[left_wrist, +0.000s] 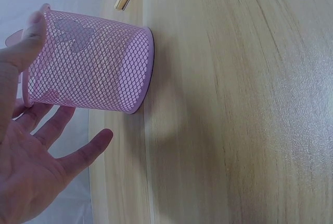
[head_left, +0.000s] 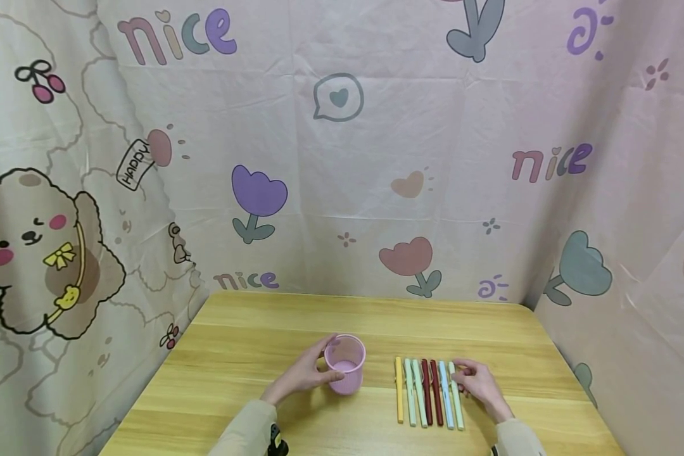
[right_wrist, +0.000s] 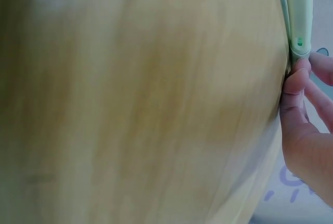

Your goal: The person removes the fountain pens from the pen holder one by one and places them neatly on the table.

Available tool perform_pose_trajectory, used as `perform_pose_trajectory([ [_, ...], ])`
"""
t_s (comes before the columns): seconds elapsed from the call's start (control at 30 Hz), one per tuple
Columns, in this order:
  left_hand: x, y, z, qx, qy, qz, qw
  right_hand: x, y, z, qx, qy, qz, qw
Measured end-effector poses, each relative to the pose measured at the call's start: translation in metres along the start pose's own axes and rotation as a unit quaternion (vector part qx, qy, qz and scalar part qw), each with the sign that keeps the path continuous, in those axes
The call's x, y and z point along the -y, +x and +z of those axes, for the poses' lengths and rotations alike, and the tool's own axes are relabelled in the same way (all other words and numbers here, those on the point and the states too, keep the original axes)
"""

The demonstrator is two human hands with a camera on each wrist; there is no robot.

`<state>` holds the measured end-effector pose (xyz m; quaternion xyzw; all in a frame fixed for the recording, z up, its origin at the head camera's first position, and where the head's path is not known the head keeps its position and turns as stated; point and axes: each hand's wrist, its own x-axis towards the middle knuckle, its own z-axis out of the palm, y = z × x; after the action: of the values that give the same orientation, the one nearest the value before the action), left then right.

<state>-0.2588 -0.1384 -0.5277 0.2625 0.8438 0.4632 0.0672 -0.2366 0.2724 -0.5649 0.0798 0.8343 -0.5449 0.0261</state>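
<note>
A pink mesh cup (head_left: pixel 346 365) stands upright on the wooden table (head_left: pixel 251 342). My left hand (head_left: pixel 326 361) holds it from the left, thumb on the rim and fingers round the lower wall. In the left wrist view the cup (left_wrist: pixel 99 70) fills the upper left, with my thumb (left_wrist: pixel 26 44) on its rim and the other fingers spread below. Several coloured pens (head_left: pixel 427 392) lie side by side to the right of the cup. My right hand (head_left: pixel 458 375) pinches the far end of the rightmost, pale green pen (head_left: pixel 457 405); that pen (right_wrist: pixel 297 15) appears close up in the right wrist view.
A patterned pink cloth (head_left: pixel 342 158) hangs behind the table and along both sides. The table's right edge (head_left: pixel 570 380) runs close to the right hand. Bare wood lies beyond the cup and the pens.
</note>
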Motion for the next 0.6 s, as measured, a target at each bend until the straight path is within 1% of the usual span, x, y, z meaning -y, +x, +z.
perform_pose_trajectory([
  [0.13,-0.0003,0.0002,0.0,0.001,-0.006,-0.001,1.0,0.0005,-0.0002,-0.0002,0.004,-0.005,-0.006,1.0],
  [0.27,-0.0012,-0.0003,-0.0004,0.001,-0.007,-0.004,1.0,0.0007,-0.0008,0.0,0.009,0.001,-0.002,1.0],
  [0.6,-0.0006,-0.0008,-0.0005,0.002,0.002,0.001,1.0,0.0004,-0.0005,0.0006,0.003,-0.008,-0.005,1.0],
])
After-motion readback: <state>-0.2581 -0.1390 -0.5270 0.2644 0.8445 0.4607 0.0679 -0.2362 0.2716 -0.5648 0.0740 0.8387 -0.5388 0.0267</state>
